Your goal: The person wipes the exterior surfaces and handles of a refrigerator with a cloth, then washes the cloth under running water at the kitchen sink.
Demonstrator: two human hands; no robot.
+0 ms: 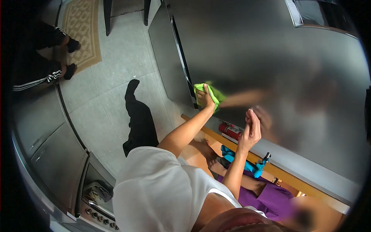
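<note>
My left hand (206,97) presses a bright green cloth (198,88) against a large brushed-metal panel (232,50), close to its dark vertical edge strip. Part of the cloth shows as a blurred reflection beside it. My right hand (252,129) is raised near the panel's lower edge, with its fingers extended and slightly bent. Nothing shows in it, and its reflection appears in the metal. I cannot tell whether its fingertips touch the surface.
A red fire extinguisher (230,131) sits below the panel. Nearby are a person in purple clothing (266,199) and a blue cloth (253,168). Another person in black striped trousers (46,69) stands by a patterned mat (83,31). A stove (98,205) lies at lower left.
</note>
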